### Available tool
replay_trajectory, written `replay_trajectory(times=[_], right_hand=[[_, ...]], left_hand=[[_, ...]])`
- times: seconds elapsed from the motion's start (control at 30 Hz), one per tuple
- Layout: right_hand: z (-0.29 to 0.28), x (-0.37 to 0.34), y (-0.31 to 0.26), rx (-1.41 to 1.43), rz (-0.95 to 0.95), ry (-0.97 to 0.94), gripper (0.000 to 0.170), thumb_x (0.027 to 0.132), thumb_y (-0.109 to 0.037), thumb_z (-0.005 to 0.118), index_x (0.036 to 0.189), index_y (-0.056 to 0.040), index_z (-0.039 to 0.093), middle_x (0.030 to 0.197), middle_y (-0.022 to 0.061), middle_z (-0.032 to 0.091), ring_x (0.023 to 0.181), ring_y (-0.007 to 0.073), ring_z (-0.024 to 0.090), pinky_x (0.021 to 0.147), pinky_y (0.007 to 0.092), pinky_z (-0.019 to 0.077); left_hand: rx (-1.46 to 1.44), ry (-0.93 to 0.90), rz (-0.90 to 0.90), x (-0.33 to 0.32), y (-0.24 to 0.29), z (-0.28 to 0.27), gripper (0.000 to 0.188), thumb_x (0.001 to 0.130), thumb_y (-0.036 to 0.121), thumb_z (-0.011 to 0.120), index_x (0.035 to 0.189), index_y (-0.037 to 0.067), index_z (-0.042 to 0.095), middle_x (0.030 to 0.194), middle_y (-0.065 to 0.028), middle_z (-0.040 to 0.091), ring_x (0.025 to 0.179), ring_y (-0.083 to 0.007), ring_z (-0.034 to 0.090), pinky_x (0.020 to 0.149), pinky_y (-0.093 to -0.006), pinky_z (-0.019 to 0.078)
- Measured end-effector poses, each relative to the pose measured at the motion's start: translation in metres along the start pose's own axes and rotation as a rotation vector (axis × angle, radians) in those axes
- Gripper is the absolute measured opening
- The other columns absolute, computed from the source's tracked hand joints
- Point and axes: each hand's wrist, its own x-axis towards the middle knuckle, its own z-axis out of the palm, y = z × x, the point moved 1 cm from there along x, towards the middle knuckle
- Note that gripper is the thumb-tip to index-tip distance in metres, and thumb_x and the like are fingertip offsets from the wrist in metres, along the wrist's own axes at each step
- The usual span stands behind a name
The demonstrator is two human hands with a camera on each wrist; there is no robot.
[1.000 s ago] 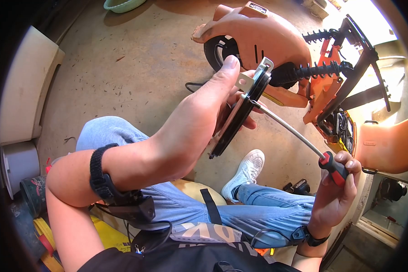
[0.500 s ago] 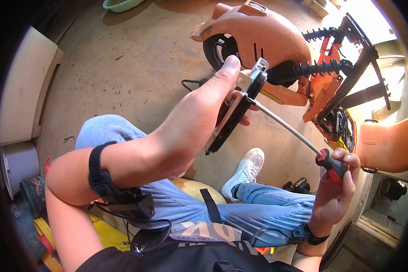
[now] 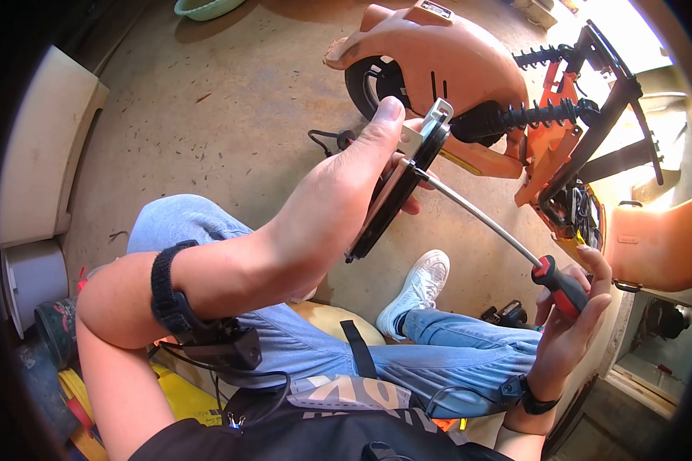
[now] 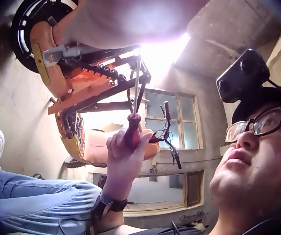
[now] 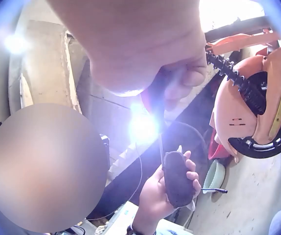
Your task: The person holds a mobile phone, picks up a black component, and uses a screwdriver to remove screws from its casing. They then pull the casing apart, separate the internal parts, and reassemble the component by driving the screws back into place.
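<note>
In the head view my left hand (image 3: 346, 184) grips a flat black part (image 3: 396, 201) with a metal bracket (image 3: 438, 114) at its upper end, thumb on the near side. My right hand (image 3: 573, 315) holds a screwdriver by its red and black handle (image 3: 559, 286). The long shaft (image 3: 480, 219) reaches to the side of the black part; the exact contact at the tip is too small to tell. In the right wrist view the black part (image 5: 178, 178) shows as a rounded dark block in the left hand (image 5: 155, 198).
An orange scooter body (image 3: 446, 69) with wheel and black springs lies beyond the hands, its frame (image 3: 592, 146) at the right. A green basin (image 3: 207, 8) is far back, a white cabinet (image 3: 42, 146) at the left. A black tool (image 3: 506, 313) lies beside the knee.
The black part and the screwdriver have shifted slightly left. Fingers of my right hand have loosened and spread a little on the handle. A black cable end behind my left hand shows more.
</note>
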Motion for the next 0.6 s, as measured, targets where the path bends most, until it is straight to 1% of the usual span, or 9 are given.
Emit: replay_trajectory(times=[0.03,0.1,0.23,0.33,0.4,0.43,0.5,0.53,0.6], right_hand=[[-0.002,0.000,0.002,0.001,0.000,0.001,0.077,0.096,-0.072,0.035,0.131,-0.0046,0.046,0.078,0.0030,0.056,0.061,0.0061,0.053,0.050,0.0162,0.0374],[-0.007,0.000,0.006,-0.045,-0.005,-0.001,0.073,0.097,-0.070,0.039,0.130,-0.0052,0.047,0.074,-0.0003,0.051,0.059,0.0039,0.049,0.047,0.0151,0.0328],[-0.005,-0.001,0.007,-0.052,-0.040,0.018,0.069,0.098,-0.067,0.042,0.128,-0.0052,0.048,0.075,-0.0001,0.052,0.059,0.0026,0.047,0.048,0.0147,0.0318],[-0.006,-0.002,0.007,-0.051,-0.075,-0.006,0.066,0.098,-0.064,0.046,0.127,-0.0051,0.047,0.076,0.0001,0.053,0.061,0.0032,0.048,0.051,0.0147,0.0332],[-0.005,-0.003,0.008,0.002,-0.069,-0.013,0.064,0.097,-0.062,0.050,0.127,-0.0053,0.046,0.079,0.0015,0.055,0.066,0.0053,0.050,0.057,0.0162,0.0373],[-0.005,-0.002,0.010,0.003,-0.068,-0.013,0.064,0.097,-0.062,0.050,0.127,-0.0053,0.046,0.079,0.0015,0.055,0.066,0.0053,0.050,0.057,0.0162,0.0373],[-0.007,-0.001,0.017,0.061,-0.189,-0.067,0.054,0.102,-0.049,0.050,0.128,-0.0018,0.043,0.080,0.0012,0.045,0.071,0.0074,0.043,0.063,0.0201,0.0345],[-0.009,0.000,0.020,0.061,-0.188,-0.067,0.054,0.102,-0.049,0.050,0.128,-0.0018,0.043,0.080,0.0012,0.045,0.071,0.0074,0.043,0.063,0.0201,0.0345],[-0.013,-0.001,0.023,0.025,-0.279,-0.103,0.059,0.100,-0.049,0.055,0.133,-0.0028,0.040,0.091,0.0048,0.050,0.078,0.0092,0.046,0.068,0.0211,0.0372]], left_hand=[[-0.005,-0.006,-0.001,0.000,-0.001,0.000,0.076,0.103,0.063,0.025,0.112,0.000,0.066,0.096,-0.0081,0.066,0.091,-0.0151,0.059,0.091,-0.0292,0.0436],[-0.010,-0.013,-0.003,0.000,-0.003,0.000,0.076,0.103,0.063,0.025,0.112,0.000,0.067,0.094,-0.0083,0.066,0.090,-0.0152,0.059,0.091,-0.0292,0.0444],[0.012,-0.013,-0.025,0.001,-0.007,-0.003,0.078,0.103,0.063,0.024,0.111,-0.001,0.067,0.092,-0.0087,0.066,0.089,-0.0151,0.059,0.089,-0.0288,0.0450],[0.030,0.001,-0.027,0.001,-0.007,-0.003,0.078,0.104,0.063,0.023,0.111,-0.001,0.067,0.091,-0.0088,0.066,0.088,-0.0150,0.059,0.089,-0.0286,0.0449],[0.032,0.003,-0.015,0.001,-0.007,-0.002,0.078,0.104,0.063,0.023,0.111,-0.001,0.067,0.091,-0.0088,0.066,0.088,-0.0148,0.059,0.089,-0.0284,0.0449],[0.026,0.013,0.004,0.001,-0.007,-0.002,0.078,0.104,0.063,0.022,0.111,-0.001,0.067,0.091,-0.0086,0.066,0.088,-0.0145,0.059,0.088,-0.0279,0.0449],[0.019,0.023,0.022,0.001,-0.006,-0.001,0.078,0.104,0.063,0.022,0.111,0.000,0.067,0.091,-0.0084,0.066,0.087,-0.0143,0.059,0.088,-0.0274,0.0449],[0.014,0.003,0.007,0.000,-0.005,-0.001,0.078,0.104,0.063,0.022,0.111,0.000,0.067,0.091,-0.0080,0.066,0.087,-0.0139,0.059,0.087,-0.0270,0.0450],[0.009,-0.017,-0.006,0.000,-0.005,-0.001,0.078,0.104,0.063,0.022,0.111,0.000,0.067,0.090,-0.0077,0.066,0.086,-0.0136,0.059,0.087,-0.0267,0.0451]])
